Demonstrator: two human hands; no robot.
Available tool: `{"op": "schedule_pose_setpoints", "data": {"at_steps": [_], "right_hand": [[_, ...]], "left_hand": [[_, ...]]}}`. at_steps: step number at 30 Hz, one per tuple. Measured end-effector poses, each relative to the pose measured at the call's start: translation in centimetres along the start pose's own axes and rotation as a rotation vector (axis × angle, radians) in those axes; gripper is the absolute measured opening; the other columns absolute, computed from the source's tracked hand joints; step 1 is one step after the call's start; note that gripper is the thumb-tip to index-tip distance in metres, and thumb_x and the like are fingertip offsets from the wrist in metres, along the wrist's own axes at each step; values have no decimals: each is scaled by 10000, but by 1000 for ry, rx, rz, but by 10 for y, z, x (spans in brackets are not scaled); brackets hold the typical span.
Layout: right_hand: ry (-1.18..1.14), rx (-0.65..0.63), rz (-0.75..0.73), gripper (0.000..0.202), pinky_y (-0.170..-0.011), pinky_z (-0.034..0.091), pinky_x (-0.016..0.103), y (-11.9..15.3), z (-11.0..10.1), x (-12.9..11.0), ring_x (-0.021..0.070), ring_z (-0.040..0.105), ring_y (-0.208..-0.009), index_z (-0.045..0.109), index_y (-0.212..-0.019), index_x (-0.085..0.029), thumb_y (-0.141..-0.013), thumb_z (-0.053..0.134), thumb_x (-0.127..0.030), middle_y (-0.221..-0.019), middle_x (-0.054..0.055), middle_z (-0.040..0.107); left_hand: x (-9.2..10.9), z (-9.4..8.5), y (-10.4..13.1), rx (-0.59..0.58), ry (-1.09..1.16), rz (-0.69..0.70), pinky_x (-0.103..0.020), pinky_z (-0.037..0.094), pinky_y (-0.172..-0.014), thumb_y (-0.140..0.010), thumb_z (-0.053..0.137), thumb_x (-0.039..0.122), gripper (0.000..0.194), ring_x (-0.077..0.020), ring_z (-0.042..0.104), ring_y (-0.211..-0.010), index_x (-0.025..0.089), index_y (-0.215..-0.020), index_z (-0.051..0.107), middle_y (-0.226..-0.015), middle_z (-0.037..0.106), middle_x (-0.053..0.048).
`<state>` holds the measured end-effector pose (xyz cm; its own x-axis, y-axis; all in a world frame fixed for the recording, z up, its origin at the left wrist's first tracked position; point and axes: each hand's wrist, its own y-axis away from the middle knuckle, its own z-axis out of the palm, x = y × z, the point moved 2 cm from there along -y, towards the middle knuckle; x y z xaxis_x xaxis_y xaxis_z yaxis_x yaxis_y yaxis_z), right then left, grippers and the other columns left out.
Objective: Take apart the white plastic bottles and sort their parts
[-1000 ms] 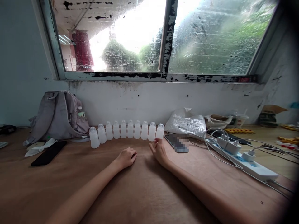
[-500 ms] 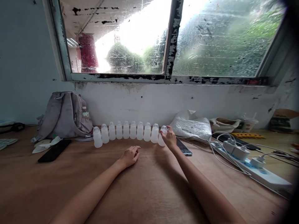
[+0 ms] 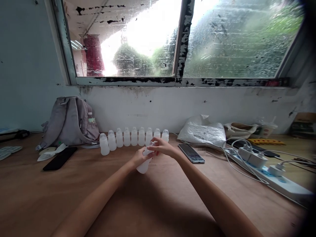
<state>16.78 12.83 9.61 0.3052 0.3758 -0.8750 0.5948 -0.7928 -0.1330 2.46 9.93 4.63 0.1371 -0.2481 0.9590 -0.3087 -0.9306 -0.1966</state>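
Frosted bottle (image 3: 142, 168) in both hands, brown wooden tabletop (image 3: 39, 204), pretty battered room.

Left fingers (image 3: 140, 157) are wrapped round its body and right fingers (image 3: 159, 144) grip near the top, with the thing tilted a bit. Just beyond them there's a row of nine matching bottles (image 3: 126, 137), then a scuffed white wall (image 3: 163, 105) and a grimy window (image 3: 138, 59) higher up. Grey backpack (image 3: 67, 123) and black phone (image 3: 60, 158) sit off to their left; silvery bag (image 3: 202, 131) and white power strip (image 3: 293, 188) to their right.

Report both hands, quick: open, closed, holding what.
Left hand: closed, holding a tilted white bottle.
Right hand: closed, fingers at the top of that same white bottle.
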Motion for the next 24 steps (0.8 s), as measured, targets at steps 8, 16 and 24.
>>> {"op": "schedule_pose_setpoints", "data": {"at_steps": [8,16,24], "right_hand": [[-103,30,34,347,-460,414,208,3,-3,-3,131,557,-591,512,-782,-172,-646,614,-475,-679,14,568],[-255,36,0,302,-543,426,235,3,1,-1,122,534,-590,515,-750,-169,-671,589,-452,-665,1,549],[-399,-4,-51,322,-587,433,249,2,-2,-2,130,539,-614,536,-824,-158,-639,626,-406,-680,10,554]], "left_hand": [[4,5,3,-60,228,-198,-250,432,-485,-653,605,368,293,-117,513,-535,133,-822,566,-654,552,-18],[12,7,10,-143,403,-332,-216,387,-456,-665,561,390,294,-95,510,-494,131,-804,555,-693,553,-18],[14,13,14,-277,721,-334,-224,397,-471,-701,472,422,333,-86,499,-455,110,-797,540,-640,519,-11]]}}
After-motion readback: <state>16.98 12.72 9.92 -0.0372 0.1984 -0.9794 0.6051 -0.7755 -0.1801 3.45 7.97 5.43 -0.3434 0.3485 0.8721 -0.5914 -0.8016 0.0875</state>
